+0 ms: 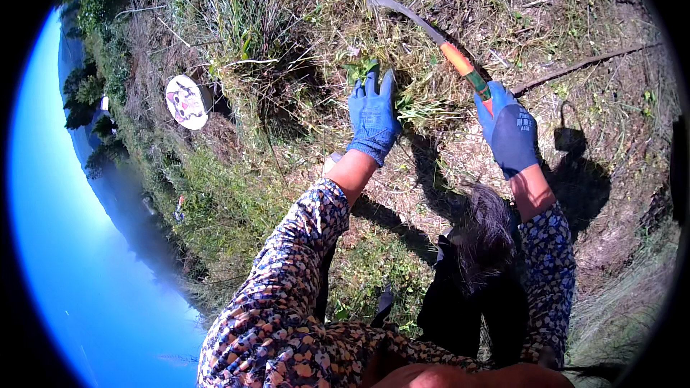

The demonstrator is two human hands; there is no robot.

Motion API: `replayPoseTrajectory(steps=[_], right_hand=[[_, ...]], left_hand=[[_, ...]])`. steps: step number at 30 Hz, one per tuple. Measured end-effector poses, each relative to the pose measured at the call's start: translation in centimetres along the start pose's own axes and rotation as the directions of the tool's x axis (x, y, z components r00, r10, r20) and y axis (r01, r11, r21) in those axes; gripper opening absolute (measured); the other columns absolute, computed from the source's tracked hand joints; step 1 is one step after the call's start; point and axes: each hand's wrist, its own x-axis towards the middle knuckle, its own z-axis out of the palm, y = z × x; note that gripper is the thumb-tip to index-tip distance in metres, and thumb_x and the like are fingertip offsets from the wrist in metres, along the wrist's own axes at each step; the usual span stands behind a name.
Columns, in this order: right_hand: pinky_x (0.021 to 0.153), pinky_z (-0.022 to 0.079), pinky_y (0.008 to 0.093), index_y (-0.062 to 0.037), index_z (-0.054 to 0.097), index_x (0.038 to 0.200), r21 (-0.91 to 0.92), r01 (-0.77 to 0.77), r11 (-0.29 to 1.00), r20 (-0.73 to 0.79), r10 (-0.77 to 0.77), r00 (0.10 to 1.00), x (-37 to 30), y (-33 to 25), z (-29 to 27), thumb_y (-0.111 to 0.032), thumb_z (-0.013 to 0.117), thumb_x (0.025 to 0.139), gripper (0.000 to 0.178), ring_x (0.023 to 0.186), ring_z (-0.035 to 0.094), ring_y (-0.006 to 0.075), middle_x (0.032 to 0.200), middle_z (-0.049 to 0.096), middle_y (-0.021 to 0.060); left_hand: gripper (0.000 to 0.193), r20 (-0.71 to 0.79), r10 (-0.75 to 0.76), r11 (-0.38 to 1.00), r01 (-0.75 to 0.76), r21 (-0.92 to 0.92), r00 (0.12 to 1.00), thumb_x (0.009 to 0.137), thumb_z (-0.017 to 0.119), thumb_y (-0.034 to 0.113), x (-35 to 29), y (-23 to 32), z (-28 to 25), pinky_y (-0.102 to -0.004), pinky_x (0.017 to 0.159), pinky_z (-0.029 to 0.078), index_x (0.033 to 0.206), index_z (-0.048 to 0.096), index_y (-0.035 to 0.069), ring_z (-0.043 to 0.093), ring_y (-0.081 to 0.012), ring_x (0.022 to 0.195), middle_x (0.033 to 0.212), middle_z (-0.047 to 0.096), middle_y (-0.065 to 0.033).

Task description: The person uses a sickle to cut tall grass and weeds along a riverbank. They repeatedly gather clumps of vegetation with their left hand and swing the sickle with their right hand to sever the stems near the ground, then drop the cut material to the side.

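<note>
Sickle (pixel 458 59): its curved blade is arching over dry grass beyond the left hand, with the tip pointing left.
Right hand (pixel 512 129): gloved fingers are gripping the handle's lower end.
Left hand (pixel 374 111): gloved fingers are resting, slightly parted, by a leafy sprig (pixel 359 72); I cannot tell whether they are pinching it.
Cut risk: a backward pull could be bringing the edge onto the left fingertips, since they are lying in its likely path.
Snag risk: the brown stick (pixel 589 66) is lying just beside the right hand and could be jarring a swing.
Slip risk: tough stems could be twisting the handle, especially under a one-handed hold.
</note>
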Motion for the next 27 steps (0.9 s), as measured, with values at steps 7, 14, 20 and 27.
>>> replayPoseTrajectory(steps=[7,14,20,27], right_hand=[[0.057,0.049,0.0485,-0.0036,0.055,0.098,-0.09,-0.08,0.993,0.132,0.091,0.987,-4.2,2.7,0.4,-0.025,0.06,0.091,0.023,0.065,0.063,0.0386,0.076,0.063,0.0208],[0.048,0.04,0.0356,-0.0025,0.054,0.09,0.282,-0.375,0.883,0.085,0.366,0.927,-20.8,5.4,0.6,-0.023,0.062,0.093,0.022,0.053,0.052,0.0192,0.064,0.053,0.007],[0.046,0.031,0.0265,-0.0094,0.051,0.087,0.827,-0.481,0.291,0.147,0.715,0.684,-24.9,3.9,0.5,-0.023,0.062,0.093,0.018,0.054,0.042,0.0083,0.063,0.046,-0.0037],[0.054,0.033,0.0247,-0.0134,0.051,0.091,0.721,-0.513,0.466,0.057,0.697,0.715,-25.0,4.5,2.6,-0.032,0.052,0.097,0.02,0.06,0.041,0.0079,0.07,0.043,-0.0037]], left_hand=[[0.051,-0.1,-0.248,0.969,0.249,-0.001,0.964,0.081,0.063,0.011,9.8,-2.6,1.7,-0.0445,0.088,0.049,0.128,0.047,-0.001,0.056,-0.0389,0.109,0.12,0.054,-0.0235],[0.056,0.554,0.057,0.993,0.011,-0.118,0.831,0.075,0.071,0.028,-6.1,-1.6,6.5,-0.0412,0.1,0.045,0.127,0.056,0.012,0.054,-0.0335,0.12,0.131,0.055,-0.0194],[0.065,0.44,0.079,0.987,-0.007,-0.163,0.894,0.054,0.078,0.012,-10.5,2.5,3.3,-0.0469,0.099,0.04,0.117,0.059,0.015,0.047,-0.0357,0.119,0.133,0.049,-0.0143],[0.067,0.192,0.268,0.961,-0.247,-0.125,0.944,0.076,0.062,0.013,-0.9,10.5,3.4,-0.0452,0.093,0.044,0.139,0.04,0.008,0.051,-0.0365,0.114,0.132,0.047,-0.0193]])
